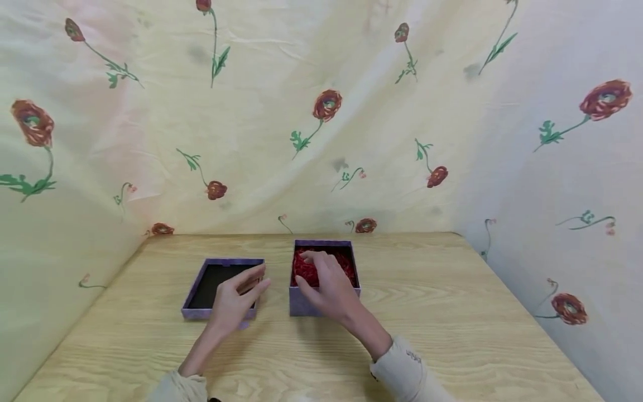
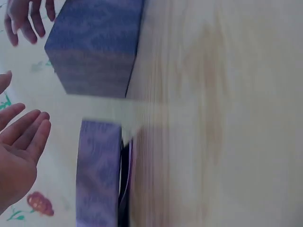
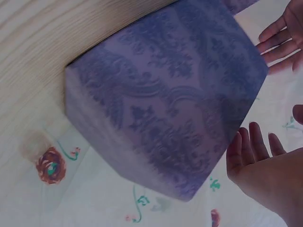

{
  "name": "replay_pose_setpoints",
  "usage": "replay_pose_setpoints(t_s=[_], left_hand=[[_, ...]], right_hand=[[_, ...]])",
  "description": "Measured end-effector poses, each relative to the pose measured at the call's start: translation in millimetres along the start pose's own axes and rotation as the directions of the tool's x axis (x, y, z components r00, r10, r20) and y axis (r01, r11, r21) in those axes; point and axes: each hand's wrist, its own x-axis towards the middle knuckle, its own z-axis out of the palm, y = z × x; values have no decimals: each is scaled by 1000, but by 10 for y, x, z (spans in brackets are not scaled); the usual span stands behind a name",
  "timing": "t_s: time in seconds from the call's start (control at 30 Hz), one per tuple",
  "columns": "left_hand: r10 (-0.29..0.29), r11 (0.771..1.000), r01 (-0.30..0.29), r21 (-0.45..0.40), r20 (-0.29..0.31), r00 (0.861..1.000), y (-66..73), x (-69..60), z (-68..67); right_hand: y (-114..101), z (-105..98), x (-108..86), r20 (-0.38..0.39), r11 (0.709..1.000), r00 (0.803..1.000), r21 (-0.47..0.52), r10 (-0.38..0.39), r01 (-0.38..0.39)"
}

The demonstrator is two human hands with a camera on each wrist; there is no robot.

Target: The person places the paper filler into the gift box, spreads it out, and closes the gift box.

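Note:
A purple patterned box (image 1: 303, 303) stands uncovered on the table, with crinkled red filler (image 1: 305, 272) inside. Over its opening hovers my right hand (image 1: 332, 286), fingers loosely bent, thumb apart, holding nothing I can see. In the right wrist view the fingertips of that hand (image 3: 270, 175) show near the rim of the box (image 3: 156, 99); whether they touch is unclear. To the left lies the matching lid (image 1: 196, 287), its black inside facing up. My left hand (image 1: 232, 304) is above the lid's right side, fingers extended and holding nothing. The left wrist view shows the lid's side (image 2: 98, 175) below the box.
Pale wood-grain table (image 1: 427, 301) extends around the box and lid. A flower-printed cloth (image 1: 261, 128) hangs behind the table and along both sides. Between lid and box is a narrow strip of tabletop. A small purple tab (image 1: 243, 325) shows at the lid's front edge.

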Motion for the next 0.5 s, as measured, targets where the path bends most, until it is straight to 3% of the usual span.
replay_pose_setpoints(t_s=[0.17,0.5], left_hand=[[-5,997,7,75,-29,1000,29,-60,-282],[-51,981,66,185,-85,995,77,-160,-687]], right_hand=[[-116,74,22,6,999,1000,21,-28,28],[-278,239,79,33,985,988,-81,-151,153]])
